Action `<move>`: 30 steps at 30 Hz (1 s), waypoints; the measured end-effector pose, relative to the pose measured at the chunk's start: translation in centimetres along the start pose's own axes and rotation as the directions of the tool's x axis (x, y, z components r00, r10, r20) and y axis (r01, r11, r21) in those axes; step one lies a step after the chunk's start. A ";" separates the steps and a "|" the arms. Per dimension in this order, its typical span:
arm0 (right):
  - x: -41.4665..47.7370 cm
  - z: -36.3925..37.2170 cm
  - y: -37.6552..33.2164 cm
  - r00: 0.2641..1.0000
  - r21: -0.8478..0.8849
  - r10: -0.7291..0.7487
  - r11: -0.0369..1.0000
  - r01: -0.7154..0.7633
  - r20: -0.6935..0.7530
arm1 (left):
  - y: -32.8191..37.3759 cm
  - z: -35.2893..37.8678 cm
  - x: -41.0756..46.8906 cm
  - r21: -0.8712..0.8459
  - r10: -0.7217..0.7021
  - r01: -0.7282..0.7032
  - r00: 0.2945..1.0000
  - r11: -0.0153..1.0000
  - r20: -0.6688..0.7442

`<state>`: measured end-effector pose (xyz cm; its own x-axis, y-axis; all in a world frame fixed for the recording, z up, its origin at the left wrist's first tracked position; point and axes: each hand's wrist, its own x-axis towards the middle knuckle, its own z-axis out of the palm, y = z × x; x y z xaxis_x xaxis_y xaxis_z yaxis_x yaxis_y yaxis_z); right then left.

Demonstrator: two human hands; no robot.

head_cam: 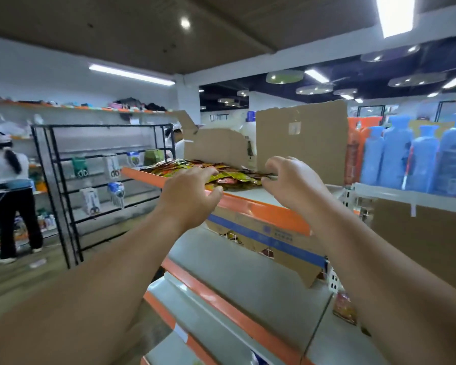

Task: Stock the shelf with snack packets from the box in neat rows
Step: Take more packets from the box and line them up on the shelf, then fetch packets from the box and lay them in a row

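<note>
I am looking into a shop with a brown ceiling. The snack packets (195, 166) lie flat on the top shelf (248, 194), which has an orange edge, in front of a torn brown box (300, 135). My left hand (190, 193) and right hand (292, 180) curl their fingers at the pile. It is blurry, so I cannot tell if they pinch. Blue bottles (395, 159) stand on the right. My arms hide part of the lower box (274, 241).
</note>
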<state>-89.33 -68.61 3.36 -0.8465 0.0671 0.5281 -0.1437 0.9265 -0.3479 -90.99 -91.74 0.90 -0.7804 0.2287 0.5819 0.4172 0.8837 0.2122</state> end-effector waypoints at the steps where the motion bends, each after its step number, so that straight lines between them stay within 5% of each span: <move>1: 1.4 0.2 0.1 1.000 -0.017 0.005 1.000 -0.004 0.026 | -0.4 0.5 1.2 0.004 -0.008 0.008 1.000 1.000 0.023; 12: 15.3 3.9 -0.1 0.963 -0.213 0.101 0.976 -0.047 0.250 | -3.9 7.3 13.2 -0.037 0.014 -0.008 0.986 0.999 0.166; 22: 23.0 10.0 1.7 0.846 -0.505 0.368 0.852 -0.139 0.387 | -6.8 13.3 22.0 -0.259 0.326 -0.238 0.863 0.936 0.387; 27: 25.0 11.8 4.0 0.746 -0.612 0.448 0.788 -0.069 0.493 | -7.7 13.9 26.4 -0.530 0.480 -0.275 0.825 0.802 0.299; 30: 25.5 12.1 4.8 0.762 -0.470 0.394 0.872 -0.135 0.513 | -8.3 13.6 29.8 -0.681 0.495 -0.248 0.848 0.689 0.192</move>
<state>-117.78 -66.93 5.83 -0.9650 0.2264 -0.1323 0.2298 0.9732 -0.0109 -124.03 -86.75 5.77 -0.5443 0.7093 0.4479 0.7982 0.2737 0.5367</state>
